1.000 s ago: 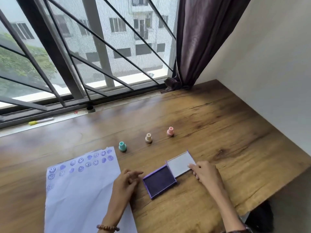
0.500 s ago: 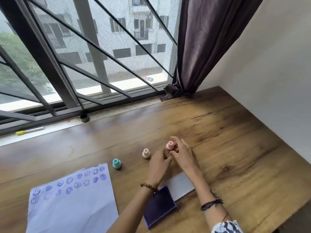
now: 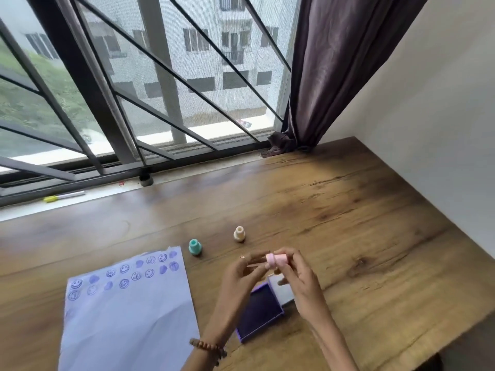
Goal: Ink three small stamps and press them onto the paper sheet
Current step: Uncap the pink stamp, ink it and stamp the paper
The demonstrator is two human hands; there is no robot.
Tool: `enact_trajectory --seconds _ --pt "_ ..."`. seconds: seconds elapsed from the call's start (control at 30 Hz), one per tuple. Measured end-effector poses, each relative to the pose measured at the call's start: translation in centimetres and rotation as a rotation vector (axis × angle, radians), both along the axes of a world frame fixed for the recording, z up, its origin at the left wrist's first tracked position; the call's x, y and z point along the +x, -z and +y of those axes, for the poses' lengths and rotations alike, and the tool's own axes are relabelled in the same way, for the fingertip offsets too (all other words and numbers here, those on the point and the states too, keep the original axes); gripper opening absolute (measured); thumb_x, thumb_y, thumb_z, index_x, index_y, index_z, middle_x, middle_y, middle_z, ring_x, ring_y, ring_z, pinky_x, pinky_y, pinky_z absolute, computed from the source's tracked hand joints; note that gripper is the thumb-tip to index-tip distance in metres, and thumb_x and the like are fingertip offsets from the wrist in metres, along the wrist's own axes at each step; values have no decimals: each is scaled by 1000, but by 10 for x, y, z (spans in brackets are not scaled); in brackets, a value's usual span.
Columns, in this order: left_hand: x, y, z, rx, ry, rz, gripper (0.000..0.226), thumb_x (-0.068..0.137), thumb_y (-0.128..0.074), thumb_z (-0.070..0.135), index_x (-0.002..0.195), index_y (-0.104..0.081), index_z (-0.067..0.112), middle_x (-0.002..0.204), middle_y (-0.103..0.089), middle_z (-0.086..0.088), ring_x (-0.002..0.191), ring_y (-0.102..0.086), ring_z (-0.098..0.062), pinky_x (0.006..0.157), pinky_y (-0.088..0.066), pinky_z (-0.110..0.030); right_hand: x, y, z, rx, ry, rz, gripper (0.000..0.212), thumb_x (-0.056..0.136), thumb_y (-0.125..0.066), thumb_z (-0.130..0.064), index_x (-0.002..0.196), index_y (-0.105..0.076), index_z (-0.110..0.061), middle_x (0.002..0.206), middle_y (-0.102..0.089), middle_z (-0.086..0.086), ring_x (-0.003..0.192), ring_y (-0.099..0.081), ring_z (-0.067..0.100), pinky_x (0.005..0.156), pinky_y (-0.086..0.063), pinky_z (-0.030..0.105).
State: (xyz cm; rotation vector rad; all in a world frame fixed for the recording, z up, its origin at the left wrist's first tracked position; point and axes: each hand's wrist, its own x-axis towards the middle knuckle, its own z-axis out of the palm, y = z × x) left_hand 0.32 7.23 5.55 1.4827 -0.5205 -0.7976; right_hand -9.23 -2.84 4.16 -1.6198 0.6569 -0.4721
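Both hands hold the pink stamp sideways above the open purple ink pad. My right hand grips its body, and my left hand pinches the end facing left. The teal stamp and the beige stamp stand upright on the wooden table, behind my hands. The white paper sheet lies to the left, with rows of purple smiley and blob prints along its top edge.
The ink pad's lid lies open beside it, partly hidden by my right hand. On the window sill sit a yellow-capped marker and a small dark cup. A dark curtain hangs at the back right, next to a white wall.
My hands left the ink pad, reached back to the pink stamp, lifted it off the table and brought it nearer, over the ink pad. The camera view shifted as well.
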Motion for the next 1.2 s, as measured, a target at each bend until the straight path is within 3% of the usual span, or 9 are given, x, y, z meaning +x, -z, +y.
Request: enact_trajectory --seconds 0.17,0.3,0.4,0.6,0.83,0.97,1.03,1.1,1.2 --pt "-13 -10 27 22 -21 -51 19 75 -73 9 86 -75 25 83 -77 7 83 -70 -8 65 -49 -8 -9 -4 37 69 95 -5 21 95 -40 -27 80 -56 -24 73 -57 -9 61 -47 8 54 -40 13" --pt "-17 -2 49 52 -91 -122 34 75 -71 -2 86 -71 30 84 -74 5 78 -68 -3 69 -50 -8 -10 -12 51 550 314 -154 31 95 -39 -22 71 -58 -15 56 -50 -1 41 -43 3 41 -39 16" --pt "-5 17 67 201 -110 -450 27 78 -68 3 90 -69 28 86 -69 10 77 -66 -4 68 -47 -7 -19 -17 54 933 334 -244 29 94 -42 -23 77 -60 -7 50 -53 -1 40 -49 6 36 -43 17" --pt "8 51 87 405 -79 -737 24 90 -56 16 113 -61 17 112 -64 1 94 -52 -6 76 -37 -15 -38 -16 62 1057 319 -254 24 94 -41 -10 81 -60 -3 63 -59 8 45 -58 10 44 -52 18" --pt "6 55 93 324 -42 -642 43 83 -67 17 124 -55 17 133 -50 -3 119 -46 -17 97 -34 -24 -44 -1 71 642 231 -65 19 93 -45 -5 83 -61 -6 73 -60 8 58 -59 10 52 -54 16" --pt "1 61 101 331 102 -726 77 69 -75 43 134 -39 25 145 -25 9 127 -26 -7 108 -21 -25 -33 5 74 321 99 131 24 91 -47 1 81 -66 -10 79 -63 5 71 -58 12 61 -53 13" --pt "-3 65 102 360 128 -795 86 64 -73 55 137 -33 29 148 -15 10 134 -14 -6 111 -13 -26 -27 4 76 239 51 181 23 88 -52 2 76 -68 -9 83 -65 9 76 -61 16 74 -55 23" --pt "-5 68 100 384 128 -845 87 64 -70 60 137 -33 31 151 -14 8 137 -4 -6 112 -7 -26 -23 2 76 110 6 255 12 84 -60 -3 81 -71 -9 91 -67 12 82 -64 18 85 -52 32" --pt "-6 69 99 386 96 -888 80 65 -69 60 134 -40 30 152 -20 3 137 -4 -7 112 -9 -27 -21 -1 74 -240 -48 387 16 78 -67 -7 91 -72 -13 91 -62 5 84 -62 16 78 -45 19"
